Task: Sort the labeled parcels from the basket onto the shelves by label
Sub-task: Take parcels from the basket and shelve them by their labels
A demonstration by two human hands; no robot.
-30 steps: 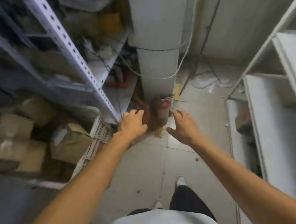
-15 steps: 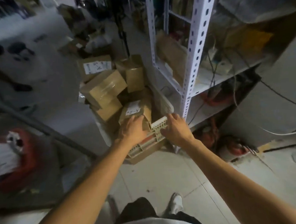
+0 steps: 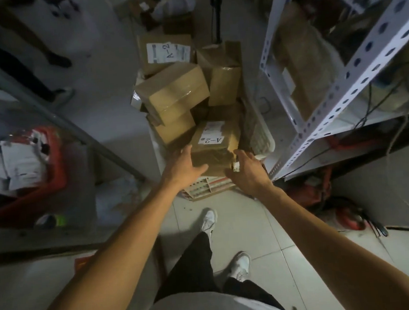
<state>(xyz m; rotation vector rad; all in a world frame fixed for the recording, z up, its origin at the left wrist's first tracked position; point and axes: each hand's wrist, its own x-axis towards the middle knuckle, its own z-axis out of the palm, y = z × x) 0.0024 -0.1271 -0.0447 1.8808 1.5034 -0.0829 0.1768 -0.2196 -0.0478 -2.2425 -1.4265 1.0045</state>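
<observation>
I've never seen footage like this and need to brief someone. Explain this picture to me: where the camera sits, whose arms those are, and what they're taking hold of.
There is no machine here. The camera is worn on a person's head and looks forward and down, so the two bare arms belong to the wearer, whose shoes show below. The left hand and right hand are placed on either side of a cardboard parcel with a white label reading A-2. How firm the grip is cannot be told. The parcel sits in a white basket on the floor, piled with other boxes; another box behind also reads A-2. A white metal shelf rack stands on the right.
</observation>
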